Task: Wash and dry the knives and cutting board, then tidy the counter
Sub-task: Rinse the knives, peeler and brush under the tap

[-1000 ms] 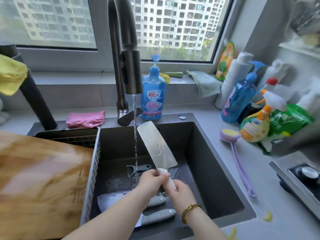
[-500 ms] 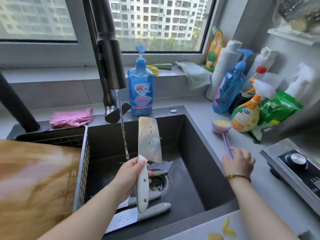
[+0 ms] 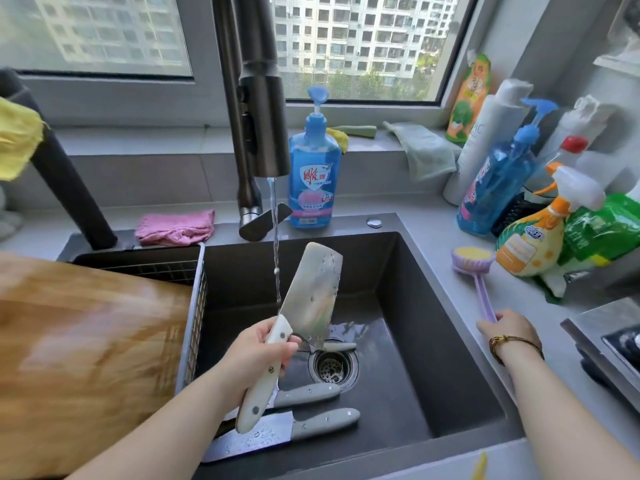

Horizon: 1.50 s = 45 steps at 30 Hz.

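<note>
My left hand (image 3: 254,358) grips the white handle of a cleaver (image 3: 313,296), holding it blade-up over the dark sink (image 3: 460,358), just right of the running water (image 3: 276,244). My right hand (image 3: 507,332) closes on the purple handle of a dish brush (image 3: 472,261) that lies on the counter right of the sink. Two more knives with grey handles (image 3: 318,422) lie on the sink floor near the drain (image 3: 333,367). The wooden cutting board (image 3: 83,358) rests over the wire basket at the left.
A blue dish soap bottle (image 3: 313,174) stands behind the sink beside the tap (image 3: 263,109). A pink cloth (image 3: 175,228) lies at the back left, several spray bottles (image 3: 533,233) crowd the right, and a stove (image 3: 620,344) sits at the far right.
My right hand let go of the cleaver handle and moved right to the brush handle on the counter. The left hand tilted the cleaver upright beside the water stream.
</note>
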### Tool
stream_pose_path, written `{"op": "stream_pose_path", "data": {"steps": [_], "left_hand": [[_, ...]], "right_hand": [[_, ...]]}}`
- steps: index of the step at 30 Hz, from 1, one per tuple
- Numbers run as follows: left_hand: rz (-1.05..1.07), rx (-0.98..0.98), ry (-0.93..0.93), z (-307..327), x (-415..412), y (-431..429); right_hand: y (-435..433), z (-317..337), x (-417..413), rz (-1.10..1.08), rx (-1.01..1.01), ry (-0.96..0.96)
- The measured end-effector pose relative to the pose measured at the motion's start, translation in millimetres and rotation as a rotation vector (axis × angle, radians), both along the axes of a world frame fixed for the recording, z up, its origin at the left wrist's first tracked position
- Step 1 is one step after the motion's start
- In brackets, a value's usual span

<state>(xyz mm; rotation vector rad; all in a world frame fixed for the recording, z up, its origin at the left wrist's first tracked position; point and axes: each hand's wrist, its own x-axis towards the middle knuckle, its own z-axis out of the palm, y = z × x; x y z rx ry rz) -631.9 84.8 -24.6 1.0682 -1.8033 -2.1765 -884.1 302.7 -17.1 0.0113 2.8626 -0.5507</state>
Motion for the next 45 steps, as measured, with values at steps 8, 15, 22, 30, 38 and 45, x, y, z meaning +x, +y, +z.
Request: {"op": "stream_pose_path", "data": {"steps": [8, 15, 22, 30, 38, 45], "left_hand": [[-0.011, 0.059, -0.146, -1.2, 11.6, -14.7], [0.099, 0.246, -0.126, -3.0, 19.0, -18.5], [-0.073, 0.096, -0.145, 5.2, 21.8, -17.5], [-0.038, 0.051, -0.114, 5.3, 26.5, -26.6], [-0.057, 0.032, -0.103, 3.1, 25.1, -25.9], [-0.109, 0.016, -0.085, 4.0, 20.4, -24.3]], "right_hand": [[-25.7, 6.7, 46.2, 0.04, -0.578, -0.192], [-58.6, 3.2, 116.9, 0.538, -0.498, -0.257], [-79.2, 23.4, 122.7, 0.681, -0.109, 0.006], [-76.6, 17.3, 133.4, 0.774, -0.161, -0.028], [-78.4, 23.9, 146.9, 0.825, -0.154, 0.019], [-84.3, 21.5, 128.4, 0.711, -0.065, 0.038]]}}
